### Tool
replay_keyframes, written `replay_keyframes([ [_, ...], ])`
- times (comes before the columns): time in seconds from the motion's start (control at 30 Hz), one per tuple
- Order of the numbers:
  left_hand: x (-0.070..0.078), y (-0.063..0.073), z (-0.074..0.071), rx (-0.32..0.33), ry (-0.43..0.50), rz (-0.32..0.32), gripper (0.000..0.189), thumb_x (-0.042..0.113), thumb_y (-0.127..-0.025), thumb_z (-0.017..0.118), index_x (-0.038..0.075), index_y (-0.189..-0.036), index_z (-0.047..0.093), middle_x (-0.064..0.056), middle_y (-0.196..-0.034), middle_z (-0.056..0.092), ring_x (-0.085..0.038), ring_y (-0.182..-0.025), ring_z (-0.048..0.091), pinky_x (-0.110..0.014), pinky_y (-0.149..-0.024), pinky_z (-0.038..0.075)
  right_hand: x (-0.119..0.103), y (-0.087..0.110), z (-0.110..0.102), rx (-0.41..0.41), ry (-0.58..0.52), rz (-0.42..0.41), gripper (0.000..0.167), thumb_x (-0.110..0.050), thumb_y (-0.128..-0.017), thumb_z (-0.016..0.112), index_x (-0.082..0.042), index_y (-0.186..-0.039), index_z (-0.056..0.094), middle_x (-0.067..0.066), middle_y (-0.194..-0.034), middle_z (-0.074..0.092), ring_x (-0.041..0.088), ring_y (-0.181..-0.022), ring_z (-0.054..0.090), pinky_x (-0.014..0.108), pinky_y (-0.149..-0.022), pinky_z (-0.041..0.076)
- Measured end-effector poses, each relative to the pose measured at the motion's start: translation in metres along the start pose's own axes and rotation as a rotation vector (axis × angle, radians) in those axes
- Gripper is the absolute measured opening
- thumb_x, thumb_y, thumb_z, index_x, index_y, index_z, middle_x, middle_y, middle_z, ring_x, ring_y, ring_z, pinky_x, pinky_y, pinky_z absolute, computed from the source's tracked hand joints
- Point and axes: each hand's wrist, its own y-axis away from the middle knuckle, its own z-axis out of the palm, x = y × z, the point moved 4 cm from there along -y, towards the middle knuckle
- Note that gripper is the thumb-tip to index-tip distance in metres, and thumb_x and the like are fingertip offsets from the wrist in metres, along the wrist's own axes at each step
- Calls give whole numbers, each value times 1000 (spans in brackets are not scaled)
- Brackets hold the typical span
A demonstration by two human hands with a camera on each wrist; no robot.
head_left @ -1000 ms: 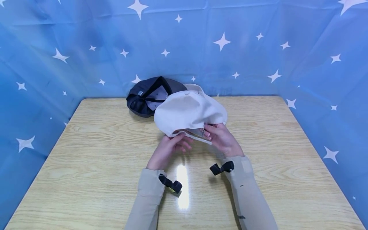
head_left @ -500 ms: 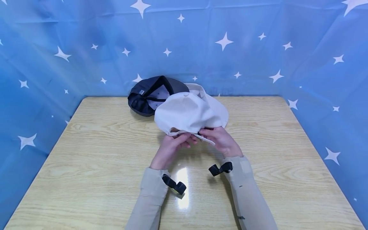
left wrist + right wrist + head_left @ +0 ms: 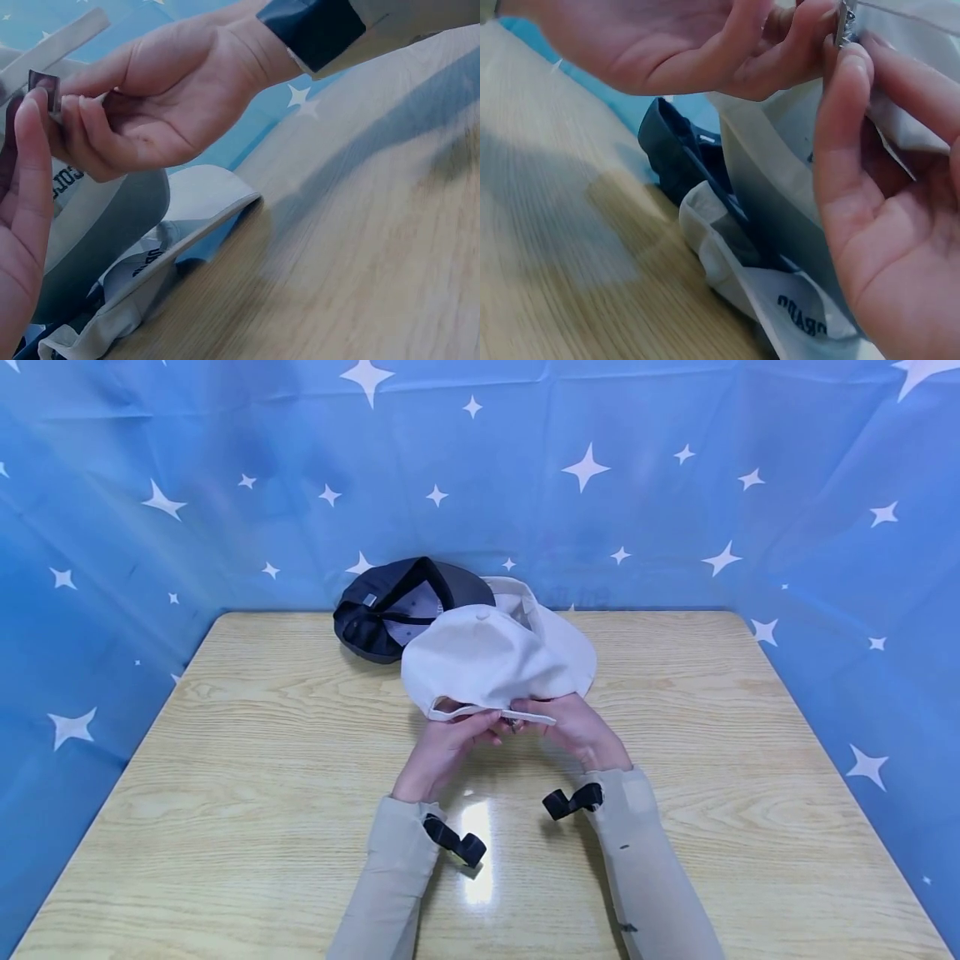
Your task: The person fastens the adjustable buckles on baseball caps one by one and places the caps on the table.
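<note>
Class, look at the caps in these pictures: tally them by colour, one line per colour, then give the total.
White: 2 (the held cap and the lettered cap beyond it)
Dark: 1 (the dark cap with its inside showing)
Total: 3 caps

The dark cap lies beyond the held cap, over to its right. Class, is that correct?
Not quite: the side is wrong. The head view shows the dark cap beyond the held cap, but over to its left.
</note>
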Motion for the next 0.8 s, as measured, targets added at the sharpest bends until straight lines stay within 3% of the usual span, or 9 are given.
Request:
replay_keyframes([
  [0.07,2,1,-1,-6,-2,12,15,2,-84,59,-1,-99,58,-16,-88,62,-26,-79,60,-35,-67,51,0,0,0,-9,-48,-16,7,1,-84,58,-3,-89,62,9,-86,59,18,-69,57,28,-64,49],
  [0.33,12,4,-1,31,9,18,7,1,-83,59,2,-90,58,-13,-84,61,-26,-77,61,-33,-67,51,-2,4,0,-127,-500,-119,5,-4,-89,51,-6,-94,51,4,-86,58,11,-68,56,17,-57,44],
  [0.47,11,5,-2,25,-32,40,21,10,-82,64,-1,-98,56,-13,-85,61,-28,-78,60,-34,-68,51,-1,4,4,-232,-656,-117,10,-3,-92,44,-4,-85,51,5,-76,58,9,-60,55,16,-54,43],
  [0.5,2,2,-9,21,-34,58,23,11,-82,64,0,-100,56,-13,-86,62,-27,-79,60,-33,-68,51,-1,4,5,-254,-679,-114,12,1,-92,42,-3,-84,50,6,-77,58,10,-60,55,16,-54,42],
  [0.57,-1,1,-11,15,-41,89,26,12,-82,65,0,-103,56,-13,-89,62,-26,-79,60,-32,-67,51,1,3,7,-265,-701,-102,13,4,-91,42,-2,-84,52,8,-78,59,10,-60,56,16,-54,43],
  [0.7,0,0,-13,36,-23,117,26,12,-83,64,-1,-104,55,-13,-90,62,-23,-77,60,-30,-63,50,1,1,9,-279,-696,-107,12,3,-91,42,1,-89,54,9,-83,59,12,-65,57,15,-56,43],
  [0.73,9,2,-8,49,-25,109,28,13,-82,64,-1,-104,54,-13,-90,61,-24,-77,60,-31,-62,51,1,0,9,-278,-694,-108,13,0,-92,42,1,-89,55,9,-83,59,11,-64,57,15,-56,43],
  [0.8,3,1,-13,64,-14,110,28,14,-83,64,-2,-103,54,-14,-89,61,-23,-76,59,-31,-63,51,1,0,10,-294,-692,-116,14,-1,-93,41,2,-91,54,9,-83,59,11,-65,56,14,-57,43],
])
